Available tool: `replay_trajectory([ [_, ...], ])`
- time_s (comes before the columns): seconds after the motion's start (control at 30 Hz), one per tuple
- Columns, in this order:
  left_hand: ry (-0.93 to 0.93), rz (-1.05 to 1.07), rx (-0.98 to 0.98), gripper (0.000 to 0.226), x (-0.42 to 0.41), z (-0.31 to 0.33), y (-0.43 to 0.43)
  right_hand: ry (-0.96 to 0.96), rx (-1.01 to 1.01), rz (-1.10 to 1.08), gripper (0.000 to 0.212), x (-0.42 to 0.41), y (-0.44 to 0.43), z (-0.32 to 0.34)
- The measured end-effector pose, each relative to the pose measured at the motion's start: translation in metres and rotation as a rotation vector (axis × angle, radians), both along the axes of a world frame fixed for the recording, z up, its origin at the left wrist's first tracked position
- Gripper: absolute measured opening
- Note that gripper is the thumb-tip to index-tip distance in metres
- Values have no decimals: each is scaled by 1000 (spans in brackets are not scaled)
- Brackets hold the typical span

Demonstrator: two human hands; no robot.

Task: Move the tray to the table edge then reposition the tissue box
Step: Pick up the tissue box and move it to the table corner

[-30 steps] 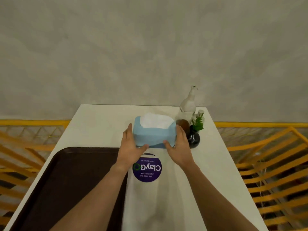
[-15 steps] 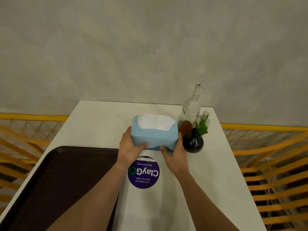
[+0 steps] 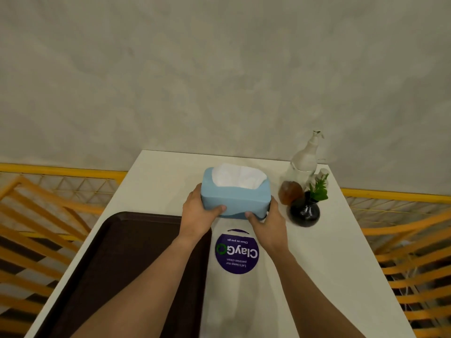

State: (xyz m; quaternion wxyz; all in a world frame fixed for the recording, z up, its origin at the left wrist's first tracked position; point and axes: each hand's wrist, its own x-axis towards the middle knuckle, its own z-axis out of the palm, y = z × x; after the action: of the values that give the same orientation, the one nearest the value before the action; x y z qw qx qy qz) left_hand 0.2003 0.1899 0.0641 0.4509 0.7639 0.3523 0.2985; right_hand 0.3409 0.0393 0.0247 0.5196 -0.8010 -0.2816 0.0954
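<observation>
A light blue tissue box [image 3: 234,198] with white tissue showing at its top sits in the middle of the white table [image 3: 329,264]. My left hand [image 3: 197,213] grips its left end and my right hand [image 3: 267,224] grips its right end, thumbs on the near face. Whether the box rests on the table or is slightly lifted is unclear. A dark brown tray [image 3: 117,269] lies along the table's left edge, partly under my left forearm.
Just right of the box stand a black round vase with a green sprig [image 3: 306,211], a small brown jar [image 3: 289,192] and a clear pump bottle [image 3: 305,159]. A purple round sticker [image 3: 236,252] lies near the box. Yellow railings flank the table; a grey wall is behind.
The box, held in both hands, has shifted a little to the left, away from the vase and bottles, opening a gap. The tray has not moved.
</observation>
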Motion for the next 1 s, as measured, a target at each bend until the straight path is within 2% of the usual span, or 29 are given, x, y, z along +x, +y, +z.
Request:
replay_trajectory([
  [0.4, -7, 3, 90, 74, -90, 25, 112, -61, 19, 7, 62, -91, 105, 31],
  [0.73, -8, -28, 76, 71, -145, 34, 207, -56, -23, 7, 74, -142, 193, 37],
  [1.0, -28, -35, 41, 68, -134, 17, 263, -71, -49, 40, 82, -123, 249, 28],
])
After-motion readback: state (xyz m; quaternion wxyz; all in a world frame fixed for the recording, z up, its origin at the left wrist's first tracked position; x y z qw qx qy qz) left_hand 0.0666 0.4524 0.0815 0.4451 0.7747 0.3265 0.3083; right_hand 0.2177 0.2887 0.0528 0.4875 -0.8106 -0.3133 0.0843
